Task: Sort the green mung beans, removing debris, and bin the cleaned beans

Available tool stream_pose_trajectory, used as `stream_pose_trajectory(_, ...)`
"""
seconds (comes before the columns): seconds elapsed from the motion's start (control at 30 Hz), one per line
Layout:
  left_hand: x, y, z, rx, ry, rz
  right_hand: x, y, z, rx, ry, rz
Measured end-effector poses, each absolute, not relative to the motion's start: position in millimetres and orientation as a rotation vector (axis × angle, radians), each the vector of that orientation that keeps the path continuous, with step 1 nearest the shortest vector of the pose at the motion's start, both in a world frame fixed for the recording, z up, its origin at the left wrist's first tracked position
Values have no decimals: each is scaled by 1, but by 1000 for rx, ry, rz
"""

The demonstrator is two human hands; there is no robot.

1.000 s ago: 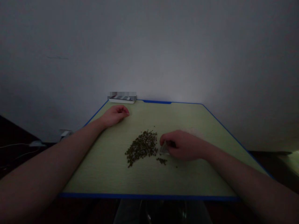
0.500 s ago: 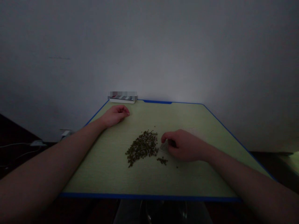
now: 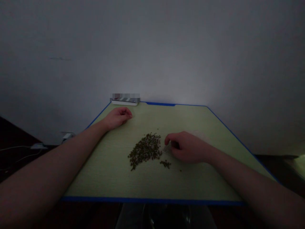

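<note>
A loose pile of small greenish-brown beans or seeds (image 3: 145, 149) lies spread over the middle of the light table (image 3: 114, 178). Just to its right, my right hand (image 3: 184, 147) is closed with thumb and forefinger curved around a see-through piece of plastic (image 3: 167, 148), which looks like a clear bag. Most of that plastic is hidden under the hand. A small cluster of the same seeds (image 3: 165, 164) sits near my right fingertips. My left hand (image 3: 119, 117) rests on the far left of the table, fingers curled in, with nothing visible in them.
A flat white box (image 3: 125, 103) with a blurred top stands at the far left corner. Blue edging (image 3: 152, 200) runs round the table. Behind it rises a plain wall (image 3: 166, 57). White cables and a plug (image 3: 39, 146) are at the lower left.
Both hands stay almost where they were. My right hand has shifted very slightly upward, and the plastic beside it shows a little less distinctly.
</note>
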State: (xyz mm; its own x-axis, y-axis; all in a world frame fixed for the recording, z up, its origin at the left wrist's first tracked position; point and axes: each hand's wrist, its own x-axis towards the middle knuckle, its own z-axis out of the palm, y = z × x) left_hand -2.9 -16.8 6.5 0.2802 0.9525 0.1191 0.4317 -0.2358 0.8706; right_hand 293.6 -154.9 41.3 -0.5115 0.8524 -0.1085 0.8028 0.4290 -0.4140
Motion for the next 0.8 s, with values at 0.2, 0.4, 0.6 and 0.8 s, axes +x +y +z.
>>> stream_pose_trajectory(0.2, -3, -17, 7, 1777, 1252, 890, 293, -155, 41, -1518, -2527, 601)
stream_pose_trajectory(0.4, -3, -17, 6, 1763, 1254, 889, 293, -153, 37, -1453, -2521, 625)
stream_pose_trajectory(0.6, -3, -17, 5, 1783, 1245, 888, 293, -154, 40, -1417, -2571, 704)
stream_pose_trajectory(0.8, -5, -16, 4, 1797, 1243, 880, 293, -154, 38, -1410, -2549, 692)
